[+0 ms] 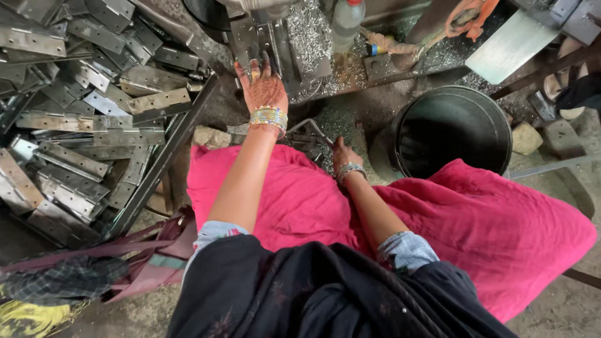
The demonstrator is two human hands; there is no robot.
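Left hand point(265, 87) spread flat, fingers point(245, 70) open, pressing a grey metal hinge plate point(260, 44) onto the swarf-strewn machine counter point(313, 37). Right hand point(343, 156) curled around a thin steel lever handle point(311, 128) below. Advice: keep fingertips clear of the tool, seat plate square before pulling.

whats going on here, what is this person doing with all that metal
A seated person in a pink skirt reaches the left hand onto a flat metal piece on a machine bed strewn with silver shavings. The right hand grips a thin bent metal lever lower down. A heap of grey metal hinges lies left, a dark round bucket right.
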